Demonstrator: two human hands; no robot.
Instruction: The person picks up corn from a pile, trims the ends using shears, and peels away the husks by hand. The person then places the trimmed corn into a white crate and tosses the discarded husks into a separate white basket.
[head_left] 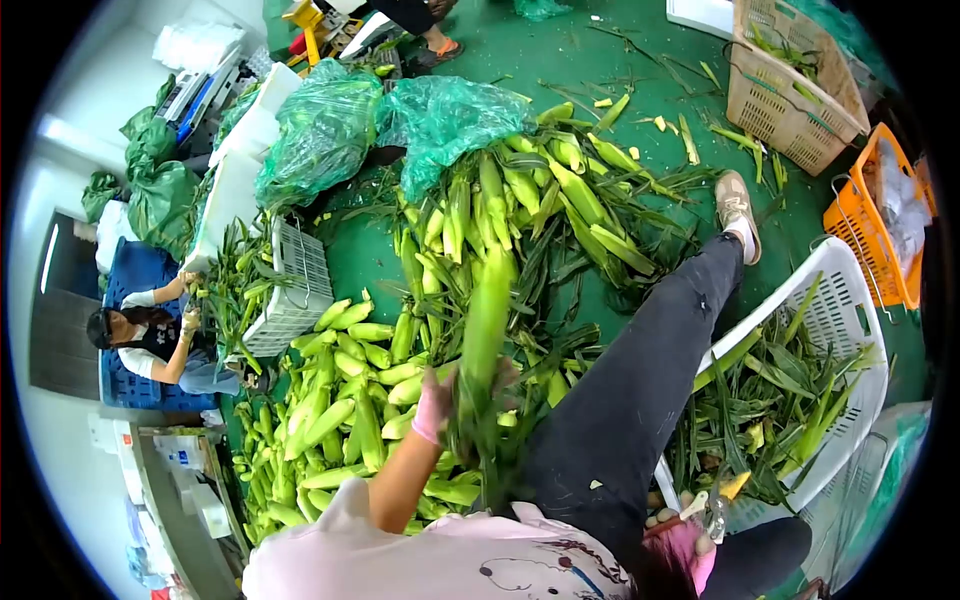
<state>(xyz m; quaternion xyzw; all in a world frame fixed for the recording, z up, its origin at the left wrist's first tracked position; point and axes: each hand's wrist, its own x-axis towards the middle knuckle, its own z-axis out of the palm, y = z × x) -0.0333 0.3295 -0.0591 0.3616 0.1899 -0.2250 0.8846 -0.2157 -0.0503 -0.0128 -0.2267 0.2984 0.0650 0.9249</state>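
Observation:
My left hand (434, 404), in a pink glove, is wrapped round the lower part of a large green corn ear (487, 318), which stands upright in front of me and is somewhat blurred. My right hand (684, 540), in pink too, is low by my knee, its fingers closed on a small tool (716, 515) with a pale handle; its exact kind is unclear. Beyond the held ear lies a heap of unhusked corn (580, 195) with long leaves. Trimmed corn ears (330, 415) are piled to the left of my left hand.
A white basket (845, 300) of leaves stands at my right, with an orange crate (860, 225) and beige crate (790, 115) beyond. Green plastic bags (325, 135) lie past the heap. At left a co-worker (150, 335) sits by a leaf-filled crate (300, 280). My leg stretches forward.

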